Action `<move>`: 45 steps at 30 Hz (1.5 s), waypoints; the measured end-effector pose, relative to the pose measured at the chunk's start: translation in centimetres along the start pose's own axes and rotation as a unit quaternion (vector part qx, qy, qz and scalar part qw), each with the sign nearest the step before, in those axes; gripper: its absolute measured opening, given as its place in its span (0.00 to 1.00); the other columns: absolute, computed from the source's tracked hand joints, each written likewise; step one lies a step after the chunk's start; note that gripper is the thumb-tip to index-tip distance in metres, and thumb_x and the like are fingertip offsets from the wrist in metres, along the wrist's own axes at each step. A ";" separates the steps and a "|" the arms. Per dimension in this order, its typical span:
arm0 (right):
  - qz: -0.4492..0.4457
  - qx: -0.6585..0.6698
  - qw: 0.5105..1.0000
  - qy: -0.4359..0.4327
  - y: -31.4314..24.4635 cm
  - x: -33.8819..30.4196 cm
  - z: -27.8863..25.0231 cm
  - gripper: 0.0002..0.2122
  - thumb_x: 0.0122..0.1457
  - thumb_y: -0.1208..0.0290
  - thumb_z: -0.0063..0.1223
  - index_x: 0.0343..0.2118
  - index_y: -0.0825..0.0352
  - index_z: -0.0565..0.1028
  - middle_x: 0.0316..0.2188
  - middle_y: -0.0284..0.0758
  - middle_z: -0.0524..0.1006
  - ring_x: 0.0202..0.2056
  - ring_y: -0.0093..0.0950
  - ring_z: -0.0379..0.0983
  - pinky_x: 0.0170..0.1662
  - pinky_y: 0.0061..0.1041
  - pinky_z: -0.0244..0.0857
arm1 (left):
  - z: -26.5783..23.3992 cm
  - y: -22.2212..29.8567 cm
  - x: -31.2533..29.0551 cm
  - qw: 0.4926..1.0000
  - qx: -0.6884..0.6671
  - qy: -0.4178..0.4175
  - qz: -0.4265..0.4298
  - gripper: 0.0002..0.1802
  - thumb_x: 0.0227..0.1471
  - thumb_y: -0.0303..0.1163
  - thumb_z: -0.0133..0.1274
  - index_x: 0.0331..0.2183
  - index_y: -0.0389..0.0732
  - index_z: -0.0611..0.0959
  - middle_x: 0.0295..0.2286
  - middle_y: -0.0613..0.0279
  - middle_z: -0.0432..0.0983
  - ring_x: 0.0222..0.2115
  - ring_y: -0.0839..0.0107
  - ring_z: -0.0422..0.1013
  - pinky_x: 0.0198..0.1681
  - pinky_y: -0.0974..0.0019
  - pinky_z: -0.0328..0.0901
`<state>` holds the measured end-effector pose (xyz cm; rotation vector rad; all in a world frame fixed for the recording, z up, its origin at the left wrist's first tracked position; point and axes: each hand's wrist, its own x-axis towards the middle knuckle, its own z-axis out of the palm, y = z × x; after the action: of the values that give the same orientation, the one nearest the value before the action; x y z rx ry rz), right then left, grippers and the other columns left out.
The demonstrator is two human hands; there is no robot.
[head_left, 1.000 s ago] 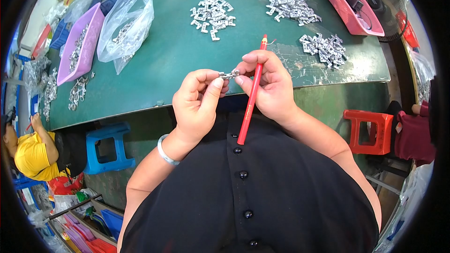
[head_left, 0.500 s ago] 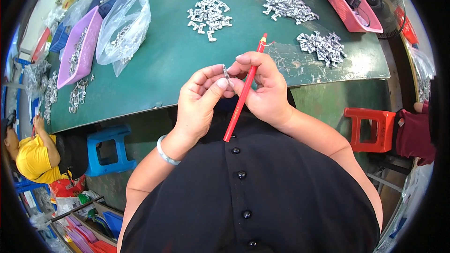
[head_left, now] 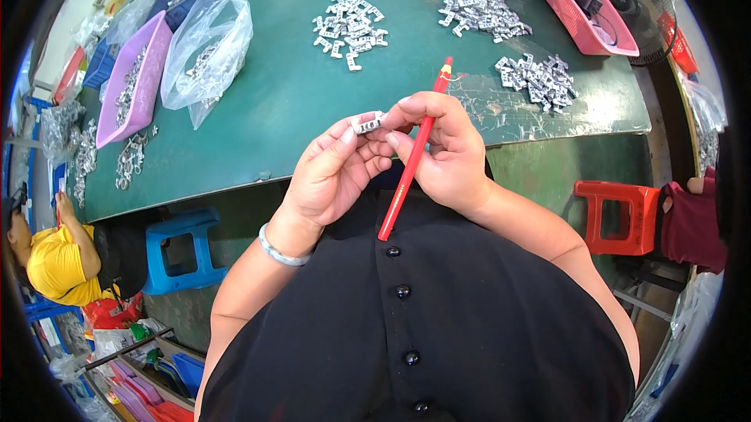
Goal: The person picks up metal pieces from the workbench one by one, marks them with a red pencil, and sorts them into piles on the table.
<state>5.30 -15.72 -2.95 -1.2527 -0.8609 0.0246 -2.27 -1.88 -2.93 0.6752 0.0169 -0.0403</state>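
A small silvery metal part (head_left: 366,122) with dark markings is pinched between the thumb and fingertips of my left hand (head_left: 321,187), just above the table's near edge. Close by on the right, my right hand (head_left: 454,160) grips a red pencil (head_left: 406,179) between thumb and fingers. The pencil slants, its sharpened end up and away from me, its blunt end toward my black shirt. My right fingertips are at the right end of the metal part; whether they touch it I cannot tell.
Piles of similar parts (head_left: 348,27) lie on the green table (head_left: 274,101). A clear plastic bag (head_left: 211,39) and a purple basket (head_left: 133,93) stand left, a pink basket (head_left: 571,3) far right. Blue stool (head_left: 181,250), red stool (head_left: 618,217) and a person in yellow (head_left: 62,265) are around.
The metal part has turned from edge-on to showing its broad marked side. My left fingers have shifted and spread a little; the right hand with the pencil has moved slightly.
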 end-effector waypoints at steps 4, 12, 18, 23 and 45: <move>-0.003 -0.012 1.000 0.012 -0.2 0.2 -0.3 0.17 0.46 0.87 0.50 0.39 0.66 0.65 0.31 0.34 0.72 0.33 0.23 0.71 0.38 0.21 0.66 | -0.5 0.1 -0.1 0.998 -0.049 -0.048 -0.009 0.17 0.55 0.34 0.40 0.43 0.33 0.69 0.37 0.58 0.70 0.37 0.70 0.67 0.42 0.66 0.63; 0.022 -0.023 0.999 0.004 -0.4 0.2 -0.4 0.16 0.46 0.86 0.51 0.39 0.66 0.65 0.30 0.35 0.72 0.32 0.24 0.71 0.37 0.21 0.66 | -0.5 0.1 -0.3 0.998 -0.051 -0.035 -0.025 0.16 0.56 0.32 0.39 0.42 0.32 0.71 0.33 0.58 0.72 0.33 0.71 0.69 0.40 0.66 0.64; 0.030 -0.020 0.999 0.003 -0.2 0.0 -0.3 0.16 0.46 0.85 0.52 0.38 0.67 0.65 0.29 0.35 0.72 0.32 0.24 0.71 0.36 0.21 0.66 | -0.2 0.0 -0.3 1.000 -0.028 0.004 -0.010 0.14 0.56 0.31 0.40 0.40 0.32 0.72 0.31 0.59 0.73 0.29 0.75 0.69 0.35 0.72 0.66; 0.032 -0.041 0.999 0.001 -0.3 0.0 -0.3 0.15 0.45 0.85 0.52 0.37 0.67 0.66 0.28 0.34 0.72 0.31 0.23 0.71 0.35 0.21 0.65 | 0.4 -0.2 -0.1 0.996 0.050 0.069 0.028 0.13 0.54 0.29 0.43 0.41 0.33 0.71 0.29 0.62 0.72 0.25 0.78 0.67 0.31 0.75 0.64; 0.055 -0.017 0.998 0.022 -0.5 0.5 -1.1 0.13 0.55 0.74 0.47 0.44 0.69 0.65 0.27 0.32 0.71 0.29 0.18 0.67 0.35 0.17 0.62 | 1.7 0.1 -0.9 0.956 0.241 0.169 0.011 0.06 0.53 0.28 0.44 0.31 0.36 0.74 0.20 0.63 0.72 0.17 0.78 0.68 0.20 0.78 0.63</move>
<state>6.10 -16.53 -2.30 -1.3261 -0.7563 0.0703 -3.14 -2.82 -1.46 1.1657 0.3386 0.0977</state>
